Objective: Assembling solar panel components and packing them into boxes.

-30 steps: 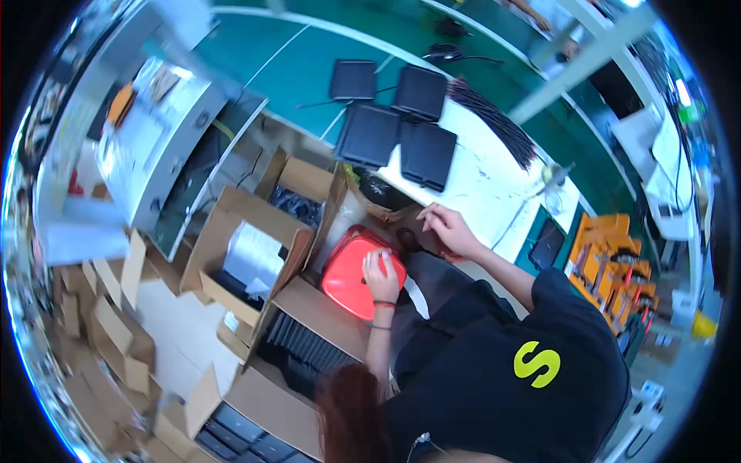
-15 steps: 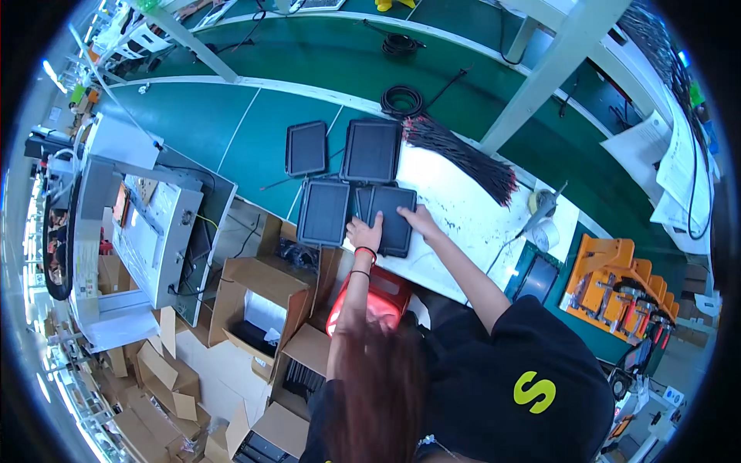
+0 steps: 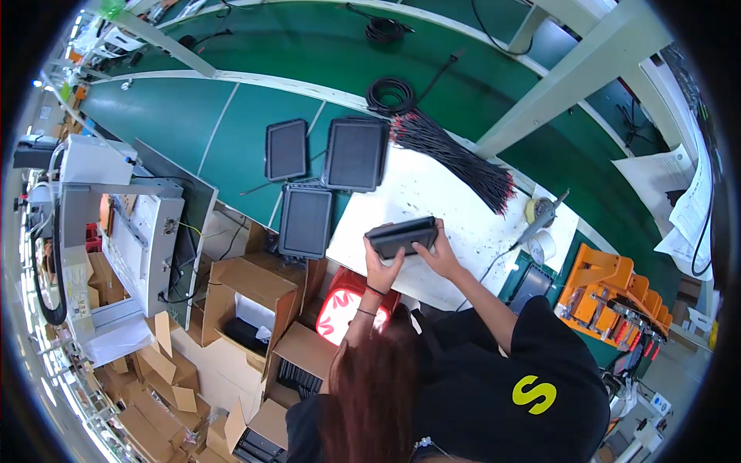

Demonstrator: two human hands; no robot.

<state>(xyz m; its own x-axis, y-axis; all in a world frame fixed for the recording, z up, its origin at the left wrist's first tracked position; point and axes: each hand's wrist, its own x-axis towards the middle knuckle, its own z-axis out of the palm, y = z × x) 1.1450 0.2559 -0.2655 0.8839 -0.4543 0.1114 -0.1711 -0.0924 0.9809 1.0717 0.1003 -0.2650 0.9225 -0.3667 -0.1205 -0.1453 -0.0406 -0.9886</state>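
- Right now I see both hands up over the white tabletop [image 3: 432, 193], holding one dark flat panel [image 3: 401, 235] between them, tilted so its edge faces me.
- My left hand [image 3: 382, 272] grips the panel from its lower left end, fingers [image 3: 372, 258] curled shut around that edge; two dark bands sit on that wrist.
- My right hand [image 3: 438, 258] clamps the panel from the right side, its fingers wrapped closed over the lower edge.
- At about 11 o'clock from the held panel, three more dark panels lie flat: one [image 3: 286, 150] farthest left on the green surface [image 3: 193, 123], one [image 3: 355, 153] just beside it, and one [image 3: 306, 221] below them, at the tabletop's left rim.
- Up at 1 o'clock, a bundle of black cables with red tips [image 3: 455, 158] lies across the tabletop, well apart from the hands.
- Toward 3 o'clock sits a roll of tape [image 3: 543, 245].
- Down at 7 o'clock, a red stool seat [image 3: 343, 312] sits below the tabletop edge, near open cardboard boxes [image 3: 247, 301].
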